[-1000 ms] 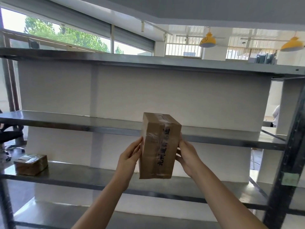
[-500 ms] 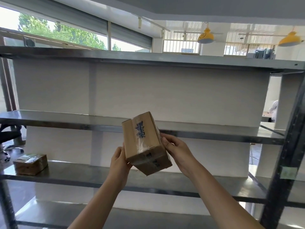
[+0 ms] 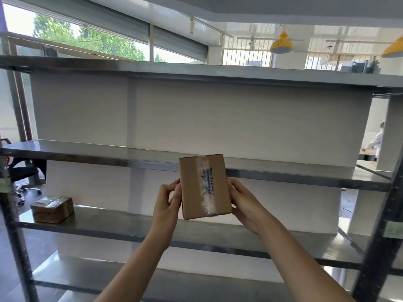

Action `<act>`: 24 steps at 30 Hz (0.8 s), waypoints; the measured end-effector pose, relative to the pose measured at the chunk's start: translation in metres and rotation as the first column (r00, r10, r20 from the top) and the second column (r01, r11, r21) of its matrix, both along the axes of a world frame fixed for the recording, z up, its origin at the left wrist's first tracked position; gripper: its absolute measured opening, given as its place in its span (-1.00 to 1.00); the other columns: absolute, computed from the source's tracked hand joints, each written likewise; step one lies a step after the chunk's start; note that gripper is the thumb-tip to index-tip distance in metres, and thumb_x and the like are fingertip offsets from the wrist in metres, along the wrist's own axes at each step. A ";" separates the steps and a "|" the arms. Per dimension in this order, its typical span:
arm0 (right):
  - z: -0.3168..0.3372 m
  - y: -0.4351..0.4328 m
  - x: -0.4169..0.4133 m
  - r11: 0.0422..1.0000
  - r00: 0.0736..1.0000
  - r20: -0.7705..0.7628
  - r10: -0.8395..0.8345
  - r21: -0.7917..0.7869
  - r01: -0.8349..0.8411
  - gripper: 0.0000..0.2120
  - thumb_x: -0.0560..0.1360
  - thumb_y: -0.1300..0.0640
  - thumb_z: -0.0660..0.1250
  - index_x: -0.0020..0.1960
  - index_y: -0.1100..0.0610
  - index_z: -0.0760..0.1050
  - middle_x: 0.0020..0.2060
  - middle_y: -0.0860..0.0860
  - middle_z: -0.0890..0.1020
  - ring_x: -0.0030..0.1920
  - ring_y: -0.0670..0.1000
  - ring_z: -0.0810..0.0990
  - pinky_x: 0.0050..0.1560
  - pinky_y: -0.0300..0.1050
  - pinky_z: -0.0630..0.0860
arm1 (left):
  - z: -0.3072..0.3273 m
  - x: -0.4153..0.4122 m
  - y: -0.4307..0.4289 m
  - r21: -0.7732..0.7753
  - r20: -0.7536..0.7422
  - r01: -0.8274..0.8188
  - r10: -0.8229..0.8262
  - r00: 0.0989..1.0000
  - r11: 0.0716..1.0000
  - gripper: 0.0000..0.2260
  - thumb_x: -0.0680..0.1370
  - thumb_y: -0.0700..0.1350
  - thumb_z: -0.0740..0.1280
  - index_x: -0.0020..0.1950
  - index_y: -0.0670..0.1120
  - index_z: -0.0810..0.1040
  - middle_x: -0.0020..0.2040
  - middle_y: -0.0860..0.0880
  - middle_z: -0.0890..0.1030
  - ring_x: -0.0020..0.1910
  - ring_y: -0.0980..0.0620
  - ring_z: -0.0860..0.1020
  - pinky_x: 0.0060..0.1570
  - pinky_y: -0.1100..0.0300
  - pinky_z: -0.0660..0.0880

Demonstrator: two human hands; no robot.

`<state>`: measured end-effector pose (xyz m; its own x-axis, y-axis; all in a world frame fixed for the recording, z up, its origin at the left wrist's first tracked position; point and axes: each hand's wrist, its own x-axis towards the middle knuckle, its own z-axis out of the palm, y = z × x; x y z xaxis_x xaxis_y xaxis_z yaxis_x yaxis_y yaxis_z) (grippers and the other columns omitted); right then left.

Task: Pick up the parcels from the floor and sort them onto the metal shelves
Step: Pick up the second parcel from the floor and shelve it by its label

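1. A brown cardboard parcel (image 3: pixel 205 186), sealed down its front with a strip of clear tape over blue writing, is held upright just below the centre of the frame.
2. The left hand (image 3: pixel 166 203) grips the parcel's left edge with curled fingers.
3. The right hand (image 3: pixel 244 203) wraps round the parcel's right side, thumb along the edge and fingers behind.
4. Behind the parcel stands a grey metal shelving unit (image 3: pixel 87 156). The parcel's top overlaps the front edge of the middle shelf.
5. A smaller taped brown parcel (image 3: pixel 52 209) lies on the next shelf down, at the lower left of the frame, well apart from the hands.
6. A dark upright post (image 3: pixel 379 236) runs down the right edge.
7. Two yellow pendant lamps (image 3: pixel 281 44) hang at the upper right. A black office chair (image 3: pixel 21 171) shows at the far left.
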<state>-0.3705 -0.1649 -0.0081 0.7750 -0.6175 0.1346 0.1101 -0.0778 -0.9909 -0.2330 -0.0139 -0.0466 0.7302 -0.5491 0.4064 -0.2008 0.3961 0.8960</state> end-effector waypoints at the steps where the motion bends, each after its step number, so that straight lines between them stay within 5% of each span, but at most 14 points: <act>1: -0.001 0.000 0.000 0.999 0.999 0.002 0.037 0.017 -0.038 -0.68 0.63 -0.14 0.23 0.30 -0.07 0.56 0.00 -0.06 0.74 -0.08 -0.14 0.69 -0.15 -0.21 0.58 | -0.001 0.001 0.001 -0.013 0.028 -0.008 0.008 1.000 1.000 -0.71 0.63 0.10 0.21 0.21 -0.06 0.49 0.29 -0.13 0.59 0.29 -0.21 0.57 0.31 -0.27 0.49; 7: -0.013 -0.007 0.000 0.985 0.983 0.112 0.146 0.080 -0.155 -0.65 0.66 0.01 0.24 0.43 -0.02 0.50 0.23 0.01 0.68 0.17 -0.06 0.64 0.05 -0.21 0.56 | -0.006 0.011 0.002 0.009 0.195 -0.017 0.015 0.981 1.000 -0.78 0.69 0.01 0.18 0.32 0.18 0.47 0.20 0.19 0.61 0.24 0.09 0.59 0.19 0.09 0.60; 11: -0.019 -0.011 0.001 0.972 0.964 0.154 0.218 0.058 -0.229 -0.61 0.64 0.16 0.29 0.45 -0.06 0.46 0.30 -0.01 0.64 0.24 -0.04 0.62 0.14 -0.15 0.52 | -0.006 0.014 0.005 0.077 0.216 -0.037 0.019 0.976 0.996 -0.75 0.65 0.10 0.20 0.29 0.37 0.47 0.29 0.21 0.59 0.27 0.13 0.57 0.24 0.04 0.56; 16: -0.027 -0.018 0.002 0.964 0.948 0.179 0.261 0.005 -0.266 -0.38 0.54 0.41 0.20 0.48 -0.11 0.43 0.40 -0.01 0.55 0.34 0.04 0.57 0.15 -0.13 0.57 | -0.009 0.012 0.007 0.070 0.179 0.052 -0.063 0.982 0.996 -0.75 0.64 0.12 0.21 0.31 0.31 0.50 0.25 0.23 0.61 0.28 0.14 0.58 0.27 0.01 0.56; 20: -0.027 -0.016 0.004 0.962 0.938 0.214 0.274 -0.051 -0.269 -0.42 0.59 0.36 0.18 0.50 -0.12 0.38 0.45 -0.04 0.49 0.42 0.05 0.50 0.22 -0.11 0.56 | -0.011 0.008 0.012 0.049 0.128 0.167 -0.172 0.977 0.985 -0.60 0.52 0.27 0.35 0.35 0.30 0.44 0.30 0.24 0.57 0.33 0.15 0.55 0.14 0.19 0.61; 24: -0.027 -0.017 0.008 0.972 0.952 0.197 0.234 -0.051 -0.228 -0.50 0.62 0.15 0.34 0.51 -0.12 0.37 0.45 -0.11 0.50 0.45 -0.02 0.47 0.34 -0.05 0.44 | -0.013 0.007 0.010 0.030 0.087 0.191 -0.193 0.977 0.981 -0.33 0.34 0.23 0.57 0.38 0.26 0.37 0.28 0.20 0.59 0.27 0.12 0.60 0.05 0.12 0.65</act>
<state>-0.3630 -0.1823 -0.0352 0.8513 -0.4186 0.3162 0.3243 -0.0538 -0.9444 -0.2260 -0.0038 -0.0594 0.5721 -0.6846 0.4518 -0.2021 0.4162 0.8865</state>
